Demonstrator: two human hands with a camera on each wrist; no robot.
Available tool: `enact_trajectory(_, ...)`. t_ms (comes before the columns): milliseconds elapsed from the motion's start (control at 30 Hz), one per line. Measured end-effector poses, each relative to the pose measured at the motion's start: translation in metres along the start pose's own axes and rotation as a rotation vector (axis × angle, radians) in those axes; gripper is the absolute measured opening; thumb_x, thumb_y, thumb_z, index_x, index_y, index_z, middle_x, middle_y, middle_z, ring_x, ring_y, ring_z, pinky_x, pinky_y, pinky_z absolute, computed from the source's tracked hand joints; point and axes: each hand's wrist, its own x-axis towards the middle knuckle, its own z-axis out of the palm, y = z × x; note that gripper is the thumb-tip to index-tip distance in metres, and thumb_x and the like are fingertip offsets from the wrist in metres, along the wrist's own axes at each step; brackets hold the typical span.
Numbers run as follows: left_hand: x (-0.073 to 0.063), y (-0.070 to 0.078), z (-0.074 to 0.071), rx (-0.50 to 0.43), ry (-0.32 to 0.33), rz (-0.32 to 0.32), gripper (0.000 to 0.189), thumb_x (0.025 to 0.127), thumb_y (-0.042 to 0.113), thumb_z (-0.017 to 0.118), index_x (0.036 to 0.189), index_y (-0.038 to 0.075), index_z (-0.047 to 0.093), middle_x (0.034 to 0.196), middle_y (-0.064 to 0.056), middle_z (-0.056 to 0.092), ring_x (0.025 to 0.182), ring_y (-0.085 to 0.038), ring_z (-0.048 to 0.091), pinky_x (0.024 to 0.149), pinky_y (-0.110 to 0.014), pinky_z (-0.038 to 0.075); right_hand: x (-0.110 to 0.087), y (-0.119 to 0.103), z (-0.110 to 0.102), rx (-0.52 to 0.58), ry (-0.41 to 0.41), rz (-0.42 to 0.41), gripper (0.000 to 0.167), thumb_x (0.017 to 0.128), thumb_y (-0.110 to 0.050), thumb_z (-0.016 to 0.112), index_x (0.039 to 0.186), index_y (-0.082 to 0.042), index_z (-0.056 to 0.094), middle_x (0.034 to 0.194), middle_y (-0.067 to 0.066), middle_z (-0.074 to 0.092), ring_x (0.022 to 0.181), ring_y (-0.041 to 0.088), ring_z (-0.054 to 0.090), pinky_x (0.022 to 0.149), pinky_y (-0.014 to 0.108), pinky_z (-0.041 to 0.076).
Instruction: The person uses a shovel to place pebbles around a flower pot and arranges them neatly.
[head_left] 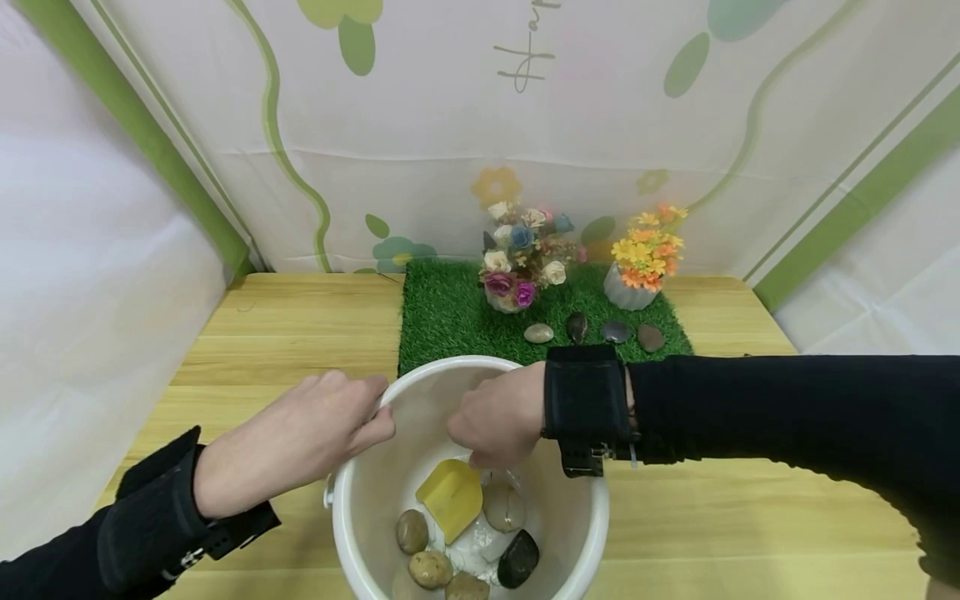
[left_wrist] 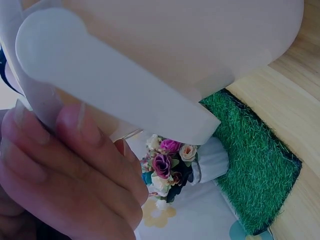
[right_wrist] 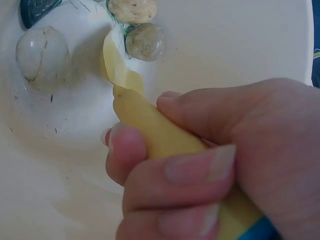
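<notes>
A white bucket (head_left: 343, 533) stands at the front of the table. My left hand (head_left: 307, 433) grips its rim on the left, fingers outside below a pale bar (left_wrist: 115, 90) on the bucket's side in the left wrist view. My right hand (head_left: 504, 414) reaches inside the bucket and grips the handle of a small yellow shovel (right_wrist: 162, 132). The shovel's blade (head_left: 453, 500) points down among the stones at the bottom. A pale round stone (head_left: 504, 506) lies beside the blade. Near it are a black stone (head_left: 518, 559), a speckled tan stone (head_left: 431, 570) and a brownish one (head_left: 412, 532).
Behind the bucket lies a green turf mat (head_left: 442, 312). It bears a pot of mixed flowers (head_left: 517, 262), a pot of orange and yellow flowers (head_left: 645, 250) and a row of several stones, one dark (head_left: 577, 327). A printed curtain (head_left: 420, 125) hangs behind the wooden table (head_left: 712, 525).
</notes>
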Motion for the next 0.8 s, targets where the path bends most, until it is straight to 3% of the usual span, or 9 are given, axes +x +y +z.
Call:
enact_trajectory(267, 0.0001, -0.0004, 0.0001, -0.007, 0.000, -0.005, 0.020, 0.099, 0.016, 0.053, 0.079, 0.016, 0.053, 0.060, 0.008, 0.048, 0.047, 0.004, 0.051, 0.037, -0.023, 0.042, 0.0005, 0.0007, 0.0004, 0.035, 0.002, 0.012, 0.015, 0.103, -0.026, 0.059, 0.094, -0.013, 0.058, 0.072, -0.004, 0.055, 0.057, 0.011, 0.053, 0.055, 0.024, 0.045)
enact_trajectory(800, -0.0004, -0.0001, 0.0005, 0.004, -0.002, -0.005, 0.021, 0.100, 0.017, 0.053, 0.079, 0.017, 0.052, 0.059, 0.008, 0.046, 0.046, 0.002, 0.050, 0.038, -0.024, 0.041, 0.0020, 0.0045, 0.0014, 0.075, 0.024, -0.041, 0.018, 0.103, -0.025, 0.060, 0.089, -0.013, 0.057, 0.069, -0.005, 0.056, 0.054, 0.010, 0.055, 0.054, 0.023, 0.046)
